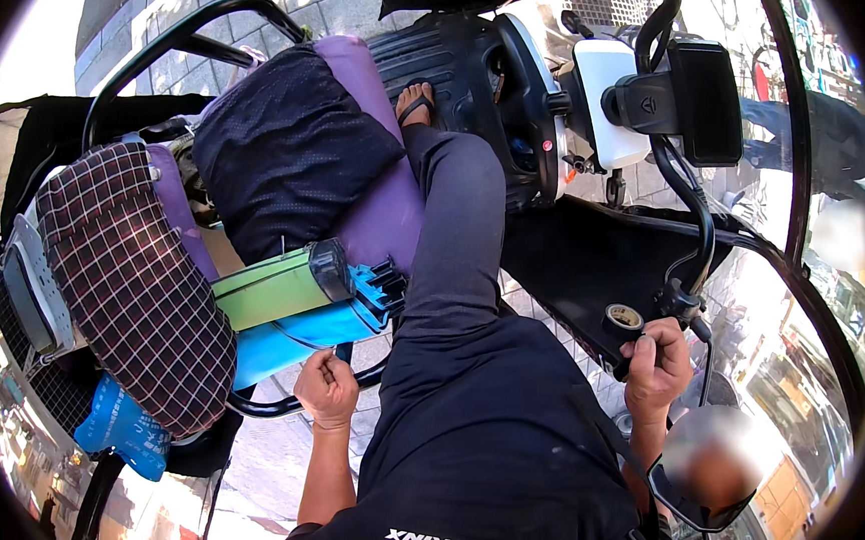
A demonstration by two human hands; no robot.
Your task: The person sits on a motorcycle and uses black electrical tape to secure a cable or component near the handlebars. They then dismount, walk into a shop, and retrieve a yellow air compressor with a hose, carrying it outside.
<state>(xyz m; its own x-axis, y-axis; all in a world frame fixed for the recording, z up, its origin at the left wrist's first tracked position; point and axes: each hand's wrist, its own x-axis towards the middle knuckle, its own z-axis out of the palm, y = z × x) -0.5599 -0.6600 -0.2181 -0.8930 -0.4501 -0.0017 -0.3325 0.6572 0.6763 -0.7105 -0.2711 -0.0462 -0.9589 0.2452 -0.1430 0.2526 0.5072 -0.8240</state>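
Your right hand [658,367] pinched one black tape roll [624,319]; your left hand [327,390], curled and pressed together, hung near one blue bundle [282,346].

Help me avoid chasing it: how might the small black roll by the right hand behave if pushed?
The small black roll would probably roll away if pushed on edge, given its round outline. It looks light, since the right hand seems to hold it with a pinch. Its crisp rim suggests it is fairly stiff.
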